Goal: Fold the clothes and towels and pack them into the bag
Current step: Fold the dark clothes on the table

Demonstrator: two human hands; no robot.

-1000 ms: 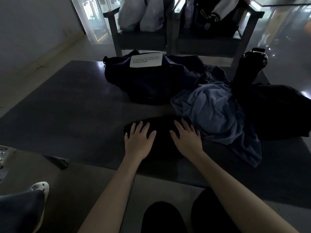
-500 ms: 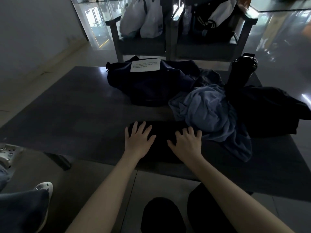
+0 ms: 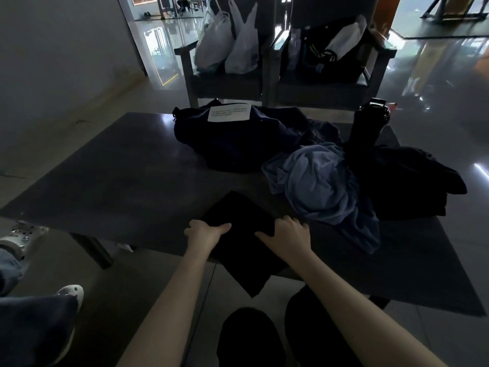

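Note:
A folded black garment (image 3: 243, 234) lies at the near edge of the dark table (image 3: 119, 176), turned at an angle, with one corner hanging past the edge. My left hand (image 3: 205, 233) grips its left side, thumb on top. My right hand (image 3: 287, 234) grips its right side with curled fingers. Beyond it, a dark navy bag (image 3: 232, 140) with a white label sits at the table's middle back. A crumpled blue towel (image 3: 317, 186) lies to the right of the garment, beside a heap of black clothes (image 3: 404, 181).
A black bottle (image 3: 369, 123) stands at the back right of the table. Two chairs (image 3: 227, 83) behind it hold white plastic bags (image 3: 232, 43) and a dark jacket. Another person's legs and white shoes (image 3: 68, 295) are at the left. My knees are under the table edge.
Both hands went from lying flat on the black garment to gripping its sides. The garment has turned and slid toward me, so a corner now overhangs the edge.

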